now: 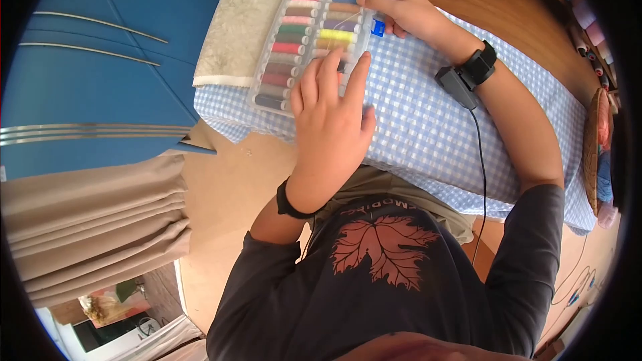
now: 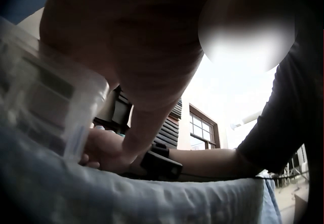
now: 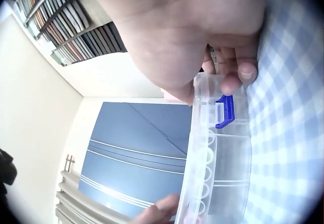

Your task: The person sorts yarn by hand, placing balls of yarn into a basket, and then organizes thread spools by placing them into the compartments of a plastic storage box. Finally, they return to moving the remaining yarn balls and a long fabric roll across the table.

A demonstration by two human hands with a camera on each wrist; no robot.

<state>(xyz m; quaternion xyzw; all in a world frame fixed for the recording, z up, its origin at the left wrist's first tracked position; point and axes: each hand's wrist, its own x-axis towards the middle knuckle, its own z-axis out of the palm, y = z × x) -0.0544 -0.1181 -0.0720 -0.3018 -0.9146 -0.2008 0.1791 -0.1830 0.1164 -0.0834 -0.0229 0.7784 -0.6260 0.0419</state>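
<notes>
A clear plastic thread box holds two columns of thread spools in many colours, among them a yellow spool and a green spool. Its blue latch sits on the side facing the right hand. The right hand grips the far right corner, thumb on the lid's edge and the other fingers bent against the side wall. Spread over the box's near part, the left hand has its fingers extended across the lid and hides some spools. In the left wrist view the box's corner stands beside that hand.
Under the box lies a blue-and-white checked cloth on a table. A cream fabric piece is left of the box. A cable runs from the right wrist's device. A basket with yarn stands at the far right.
</notes>
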